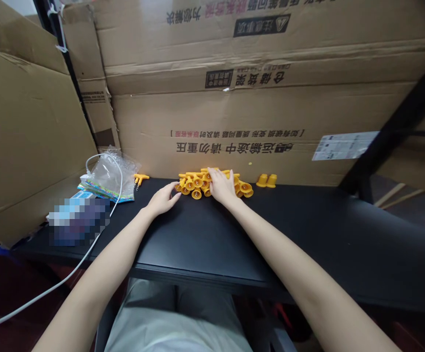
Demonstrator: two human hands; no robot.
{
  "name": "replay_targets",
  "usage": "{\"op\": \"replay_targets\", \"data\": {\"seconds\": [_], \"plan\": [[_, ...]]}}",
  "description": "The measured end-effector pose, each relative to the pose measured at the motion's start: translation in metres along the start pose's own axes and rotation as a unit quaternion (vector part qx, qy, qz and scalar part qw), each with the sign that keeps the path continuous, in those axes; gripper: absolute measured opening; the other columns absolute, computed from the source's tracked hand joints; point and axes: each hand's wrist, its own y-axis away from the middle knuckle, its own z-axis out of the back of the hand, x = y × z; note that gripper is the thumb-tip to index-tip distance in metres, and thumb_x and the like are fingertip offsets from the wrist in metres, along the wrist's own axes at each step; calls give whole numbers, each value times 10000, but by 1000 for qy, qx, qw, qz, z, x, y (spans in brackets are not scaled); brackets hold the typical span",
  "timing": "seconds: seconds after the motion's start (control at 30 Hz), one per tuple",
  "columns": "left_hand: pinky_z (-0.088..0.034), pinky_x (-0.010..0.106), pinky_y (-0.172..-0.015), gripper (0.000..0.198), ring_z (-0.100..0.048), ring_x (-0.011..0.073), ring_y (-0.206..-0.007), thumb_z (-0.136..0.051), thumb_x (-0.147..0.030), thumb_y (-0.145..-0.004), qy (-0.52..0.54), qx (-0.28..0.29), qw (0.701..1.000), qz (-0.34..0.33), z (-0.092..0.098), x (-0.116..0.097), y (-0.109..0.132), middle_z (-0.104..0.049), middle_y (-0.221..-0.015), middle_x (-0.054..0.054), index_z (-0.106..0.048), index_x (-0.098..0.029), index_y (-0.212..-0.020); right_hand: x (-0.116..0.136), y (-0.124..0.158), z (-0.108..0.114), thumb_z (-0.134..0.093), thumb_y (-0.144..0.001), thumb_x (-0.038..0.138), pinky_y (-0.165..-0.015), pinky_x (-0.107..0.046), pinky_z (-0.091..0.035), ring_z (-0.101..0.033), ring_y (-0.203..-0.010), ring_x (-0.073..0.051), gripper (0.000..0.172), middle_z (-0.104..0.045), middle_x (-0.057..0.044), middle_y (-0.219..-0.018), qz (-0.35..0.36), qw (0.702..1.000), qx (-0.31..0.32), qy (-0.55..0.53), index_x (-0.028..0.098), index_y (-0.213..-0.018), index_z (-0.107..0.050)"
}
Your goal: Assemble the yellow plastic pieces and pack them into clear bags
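A heap of small yellow plastic parts (198, 183) lies at the far edge of the black table (205, 239), against the cardboard wall. My right hand (223, 188) rests flat on the heap, fingers stretched out over the parts. To the left of the pile my left hand (164, 199) lies on the tabletop, its fingers extended and the tips nearly touching the nearest parts. Neither hand is wrapped round anything. Two more yellow parts (266, 181) stand side by side to the right of the heap. One T-shaped yellow piece (139, 179) lies alone on the left.
Big cardboard boxes (256, 93) wall in the back and left. A clear plastic bag (108, 173) on a colourful packet sits at the left, with a white cable (88, 254) running off the table's front. A black metal strut (395, 127) slants at the right.
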Motion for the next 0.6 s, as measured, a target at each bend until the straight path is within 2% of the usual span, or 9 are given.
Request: {"op": "replay_targets", "data": {"seconds": [0.1, 0.17, 0.23, 0.3, 0.33, 0.4, 0.47, 0.53, 0.6], "plan": [[-487, 294, -715, 393, -565, 126, -649, -480, -306, -867, -3, 6, 1000, -2, 0, 0, 0, -648, -989, 54, -483, -190, -1242, -5, -6, -1, -506, -778, 145, -1067, -686, -32, -312, -1363, -330, 632, -422, -140, -1439, -13, 998, 55, 11, 186, -1397, -387], [-484, 285, -701, 394, -562, 122, -639, -478, -295, -863, -4, 9, 1000, -2, 0, 0, 0, -651, -977, 48, -483, -194, -1244, -14, -18, 8, -599, -742, 212, -1049, -712, -57, -268, -1376, -364, 651, -384, -123, -1465, -24, 995, 95, -7, 216, -1372, -435], [-481, 276, -693, 395, -565, 121, -636, -482, -286, -858, -3, 11, 1000, -3, 1, -1, 0, -657, -956, 40, -487, -199, -1243, -30, -33, 23, -689, -689, 306, -1053, -683, -169, -349, -1331, -379, 615, -469, -100, -1409, -28, 987, 148, -57, 249, -1283, -540], [-478, 271, -682, 383, -570, 122, -630, -485, -278, -854, -3, 11, 1000, -3, 1, -2, 1, -665, -922, 32, -503, -198, -1228, -51, -47, 39, -698, -696, 358, -1045, -525, -354, -515, -1208, -321, 525, -580, -105, -1297, -17, 967, 206, -146, 232, -1199, -617], [-476, 268, -673, 368, -573, 124, -624, -485, -274, -852, -4, 13, 1000, -2, 2, -2, 1, -669, -900, 28, -520, -198, -1210, -62, -52, 46, -675, -720, 354, -1012, -459, -415, -571, -1142, -291, 483, -614, -108, -1250, -30, 960, 213, -180, 212, -1179, -631], [-470, 263, -657, 315, -581, 129, -619, -484, -269, -850, -9, 20, 1000, 0, 2, -3, 0, -676, -852, 25, -571, -195, -1143, -86, -57, 55, -590, -787, 313, -966, -399, -459, -616, -1069, -256, 414, -651, -126, -1182, -92, 964, 164, -186, 160, -1169, -635], [-464, 262, -651, 252, -595, 141, -631, -481, -271, -851, -15, 28, 999, 0, 2, -3, 0, -683, -811, 28, -627, -191, -1041, -110, -52, 54, -560, -796, 261, -987, -400, -436, -603, -1091, -261, 387, -655, -147, -1162, -152, 977, 100, -113, 125, -1148, -643], [-461, 265, -659, 226, -608, 153, -654, -474, -274, -853, -22, 31, 999, -4, 2, -4, 0, -692, -793, 34, -662, -187, -943, -131, -38, 44, -523, -818, 255, -1015, -416, -402, -557, -1160, -273, 415, -616, -172, -1219, -207, 974, 67, -60, 105, -1195, -611], [-458, 263, -663, 234, -612, 156, -662, -465, -275, -855, -26, 33, 999, -7, 2, -4, 0, -700, -787, 36, -677, -187, -898, -149, -18, 28, -474, -851, 280, -1029, -468, -371, -473, -1249, -301, 470, -533, -208, -1314, -254, 964, 66, -36, 92, -1277, -543]]}}
